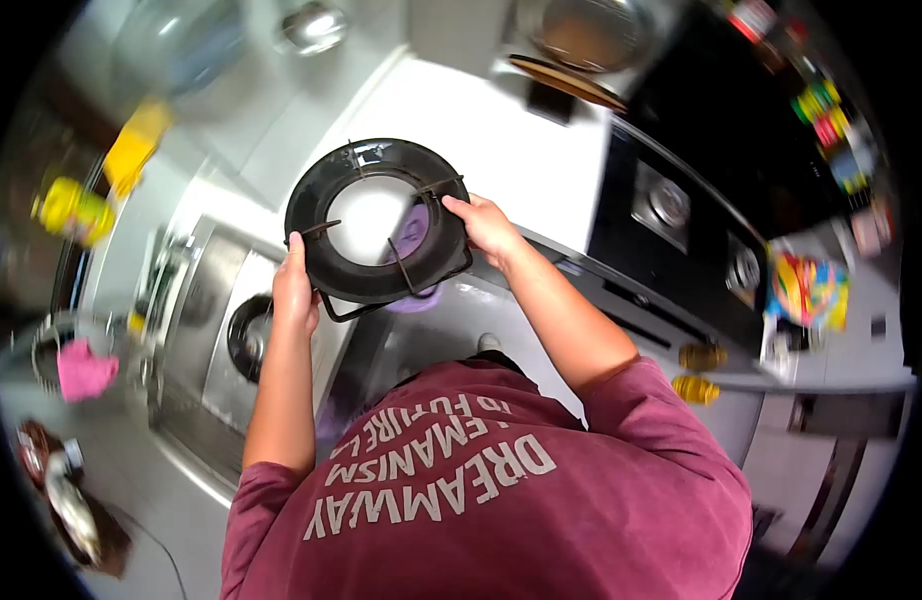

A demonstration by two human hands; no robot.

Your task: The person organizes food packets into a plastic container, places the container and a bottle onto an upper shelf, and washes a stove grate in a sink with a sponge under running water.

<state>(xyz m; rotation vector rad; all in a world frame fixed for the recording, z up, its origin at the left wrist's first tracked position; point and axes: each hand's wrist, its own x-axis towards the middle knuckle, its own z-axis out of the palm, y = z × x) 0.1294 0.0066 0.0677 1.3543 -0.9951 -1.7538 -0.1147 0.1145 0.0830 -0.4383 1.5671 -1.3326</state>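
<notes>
Both my hands hold up a black, ring-shaped gas stove grate point(316, 190) with metal prongs and a wide open centre. My left hand point(297, 290) grips its left edge, thumb on top. On the right edge, my right hand point(484, 228) is closed around the rim, thumb near a prong. Fingers under the ring are hidden. The grate is over the front edge of the white counter point(461, 130). A second black ring-shaped grate point(249, 340) lies in the metal sink point(196, 385), next to my left forearm.
At right is a black gas stove point(631, 255) with two bare burners, one burner point(668, 203) nearer the counter. A wooden board point(566, 82) and pot point(586, 35) stand behind. Left of the sink are a yellow bottle point(74, 212) and a pink cloth point(85, 371).
</notes>
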